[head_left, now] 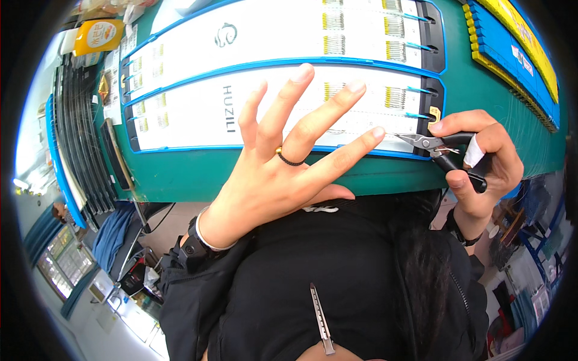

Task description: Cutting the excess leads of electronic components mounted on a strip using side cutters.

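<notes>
My left hand (pixel 283 141) is spread wide over the nearer long white panel (pixel 192 114), which has a blue rim and black end pieces. A dark ring circles one finger. In my right hand (pixel 500 156) are small pointed pliers (pixel 428 142) with black handles, held at the panel's right end. Their tips point left, close to my left index fingertip; any thin line between them is too fine to make out. White tape wraps one right finger. Rows of fine coils (pixel 395 97) sit on the panel, partly covered by my left fingers.
A matching white panel (pixel 271 42) lies just beyond, on the green tabletop (pixel 180 180). Blue and yellow toothed racks (pixel 512 60) stand at the far right. At left are a stack of dark trays (pixel 78 138) and a yellow bottle (pixel 99 37).
</notes>
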### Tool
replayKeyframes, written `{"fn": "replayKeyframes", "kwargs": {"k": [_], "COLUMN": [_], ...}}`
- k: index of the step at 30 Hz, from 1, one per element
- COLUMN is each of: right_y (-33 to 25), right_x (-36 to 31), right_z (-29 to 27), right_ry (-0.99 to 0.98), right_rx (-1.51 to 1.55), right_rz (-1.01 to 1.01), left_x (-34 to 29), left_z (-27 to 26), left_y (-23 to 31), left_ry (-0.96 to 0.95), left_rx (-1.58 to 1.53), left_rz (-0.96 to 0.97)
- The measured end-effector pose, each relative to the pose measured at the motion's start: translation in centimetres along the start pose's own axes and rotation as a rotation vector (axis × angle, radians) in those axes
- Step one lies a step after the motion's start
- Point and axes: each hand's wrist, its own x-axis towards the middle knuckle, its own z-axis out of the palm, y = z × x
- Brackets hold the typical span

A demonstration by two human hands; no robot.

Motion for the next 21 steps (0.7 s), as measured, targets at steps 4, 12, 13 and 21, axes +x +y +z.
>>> {"fn": "replayKeyframes", "kwargs": {"k": [4,12,13,21], "right_y": [0.0,0.1,0.1,1.0], "right_x": [0.1,-0.1,-0.1,0.6], "right_z": [-0.4,-0.5,-0.4,-0.4], "right_ry": [-0.029,0.006,0.018,-0.088], "right_rx": [-0.022,-0.063,-0.069,-0.043], "right_rz": [0.038,0.073,0.108,0.167], "left_x": [0.3,1.4,1.4,1.3], "left_z": [0.4,0.3,0.2,0.1], "left_y": [0.0,-0.4,-0.4,-0.3], "left_ry": [-0.015,-0.116,-0.133,-0.198], "left_rx": [0.066,0.076,0.072,0.08], "left_rz": [0.008,0.054,0.042,-0.007]}}
